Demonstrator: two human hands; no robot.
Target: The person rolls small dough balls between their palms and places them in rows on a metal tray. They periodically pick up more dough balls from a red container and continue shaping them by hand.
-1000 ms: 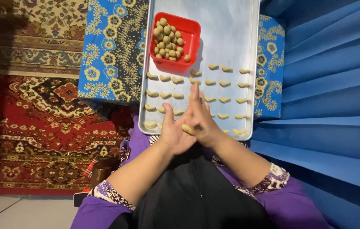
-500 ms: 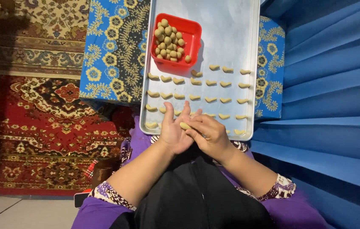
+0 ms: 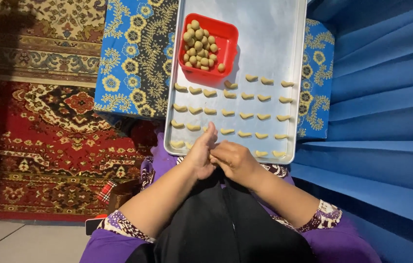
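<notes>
My left hand (image 3: 201, 153) and my right hand (image 3: 234, 160) meet at the near edge of a metal baking tray (image 3: 270, 39). The right fingers press into the left palm, where a piece of dough appears to be pinched; it is mostly hidden. Rows of small crescent-shaped dough pieces (image 3: 246, 116) lie across the tray's near half. A red square container (image 3: 228, 41) full of small dough balls (image 3: 198, 46) sits at the tray's far left.
The tray rests on a blue floral cloth (image 3: 133, 53) over a low support. A red patterned carpet (image 3: 46, 146) lies to the left. Blue pleated fabric (image 3: 382, 97) fills the right side. A small brown object (image 3: 119, 195) sits by my left knee.
My hands have dropped from upright, palms pressed flat together over the tray, toward its near edge, and the right fingers now curl into the left palm.
</notes>
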